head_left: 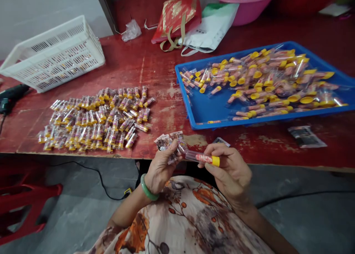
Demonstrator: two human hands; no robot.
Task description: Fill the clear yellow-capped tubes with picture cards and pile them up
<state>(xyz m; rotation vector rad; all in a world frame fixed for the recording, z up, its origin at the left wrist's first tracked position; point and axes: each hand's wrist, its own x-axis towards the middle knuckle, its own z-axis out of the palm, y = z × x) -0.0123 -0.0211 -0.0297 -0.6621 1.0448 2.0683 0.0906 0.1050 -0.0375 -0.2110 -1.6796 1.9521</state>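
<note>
My left hand (163,165), with a green bangle at the wrist, is closed on several small printed packets (164,142), fanned out between thumb and fingers. My right hand (231,169) grips a clear plastic tube (203,158) by its yellow-capped end; something pink and white is inside it. The tube lies level, and its clear end reaches the packets at my left fingertips. Ahead to the right, a blue tray (199,126) holds a heap of similar tubes (255,74). To the left, many capped tubes (94,119) lie in rough rows on the red table (163,76).
A white plastic basket (63,54) stands back left, beside a dark power tool (12,93). Behind are a red gift bag (177,15), a white bag (210,30) and a pink basin (249,9). A dark packet (306,136) lies near the front edge. A red stool (24,202) stands lower left.
</note>
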